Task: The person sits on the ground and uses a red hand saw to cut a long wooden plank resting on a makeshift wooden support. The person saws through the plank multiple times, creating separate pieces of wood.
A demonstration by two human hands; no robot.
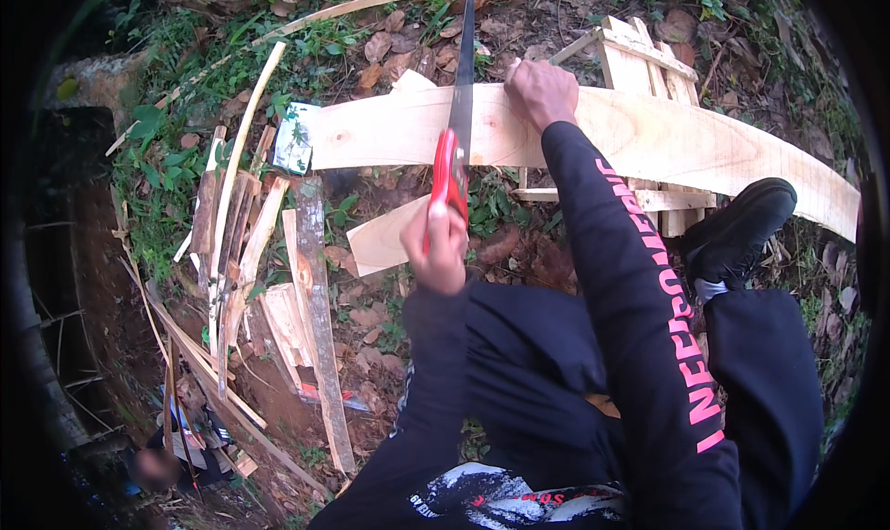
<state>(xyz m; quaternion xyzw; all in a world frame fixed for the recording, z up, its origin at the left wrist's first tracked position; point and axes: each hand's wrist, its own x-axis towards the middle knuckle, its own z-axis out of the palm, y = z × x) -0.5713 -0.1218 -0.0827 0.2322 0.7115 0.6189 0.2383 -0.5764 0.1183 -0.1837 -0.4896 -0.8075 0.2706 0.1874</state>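
Where a pale board point(389, 129) lies crosswise ahead, the right hand point(542, 94) clasps its far edge and the left hand point(440, 249) grips a red-handled saw point(462, 108) across it. Sawing seems in hand; the next stroke would call for a steady board. Wood strips point(324, 331) lie further left.

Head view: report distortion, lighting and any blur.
In the head view, the long pale wooden board bends downward near the right rim; soft daylight leaves it bright, the left edge dark; the red-handled metal handsaw looks fairly crisp; at lower left, a smudge blurs part of a dark-clothed person.
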